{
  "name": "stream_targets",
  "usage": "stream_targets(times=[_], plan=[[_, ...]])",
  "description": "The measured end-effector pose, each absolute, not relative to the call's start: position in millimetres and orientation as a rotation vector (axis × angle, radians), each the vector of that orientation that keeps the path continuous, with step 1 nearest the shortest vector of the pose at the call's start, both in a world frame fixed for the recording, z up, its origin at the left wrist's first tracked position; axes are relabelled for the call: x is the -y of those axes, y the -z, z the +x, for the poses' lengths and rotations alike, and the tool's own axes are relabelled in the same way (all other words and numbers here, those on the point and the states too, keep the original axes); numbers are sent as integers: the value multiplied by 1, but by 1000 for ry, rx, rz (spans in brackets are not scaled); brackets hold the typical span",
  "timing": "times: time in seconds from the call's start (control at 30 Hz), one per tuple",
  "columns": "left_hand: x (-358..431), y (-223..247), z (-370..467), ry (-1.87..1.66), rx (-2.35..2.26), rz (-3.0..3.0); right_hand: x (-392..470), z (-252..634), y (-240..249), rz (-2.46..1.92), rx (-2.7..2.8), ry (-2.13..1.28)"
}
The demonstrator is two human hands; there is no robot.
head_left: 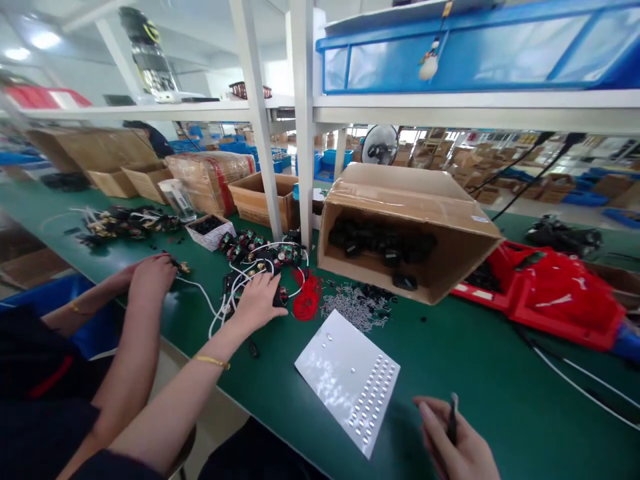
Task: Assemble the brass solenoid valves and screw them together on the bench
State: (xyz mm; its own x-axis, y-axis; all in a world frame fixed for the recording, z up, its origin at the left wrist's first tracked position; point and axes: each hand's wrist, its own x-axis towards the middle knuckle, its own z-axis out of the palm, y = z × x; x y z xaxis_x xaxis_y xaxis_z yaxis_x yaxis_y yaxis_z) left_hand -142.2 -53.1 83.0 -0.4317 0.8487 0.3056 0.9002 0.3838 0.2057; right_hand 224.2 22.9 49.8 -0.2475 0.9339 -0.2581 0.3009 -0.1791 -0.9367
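My left hand (257, 303) reaches over a pile of black housings with green-and-red insides (247, 243) and white cables (213, 310). Its thumb is stretched away from the fingers, with a black part showing in the gap. Low in the view, my right hand (455, 443) has its fingers closed round a slim dark tool (453, 420), pointing up. Between the hands lies a white sheet (333, 370) bearing rows of small shiny domed pieces. Beyond it are a heap of small metal pins (357, 307) and a bundle of red rings (306, 297).
A tilted cardboard box (410, 200) holds black parts. Red bins (560, 293) stand right. A white post (303, 133) rises behind the pile to a shelf (475, 103). At left, another person's hands (153, 273) work at small parts; a small box (210, 233) stands behind.
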Motion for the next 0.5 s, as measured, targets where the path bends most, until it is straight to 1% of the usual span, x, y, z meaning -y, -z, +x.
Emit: stream_targets(times=[0.13, 0.2, 0.27, 0.3, 0.37, 0.43, 0.5], plan=[[38, -81, -158, 587, 2495, -1585, -15, 221, -50, -1395, 1613, -1401], [50, -84, -156, 648, 2476, -1548, -14, 221, -49, -1442, 1540, -1422], [67, -91, -145, 799, 2466, -1524, -16, 213, -52, -1466, 1455, -1477], [75, -97, -136, 928, 2482, -1554, -17, 205, -56, -1434, 1435, -1535], [83, -109, -114, 1342, 2554, -1727, -19, 181, -69, -1253, 1423, -1730], [83, -117, -93, 1724, 2606, -1966, -20, 153, -83, -970, 1379, -2032], [77, -116, -76, 1973, 2624, -2169, -20, 131, -91, -743, 1325, -2310]])
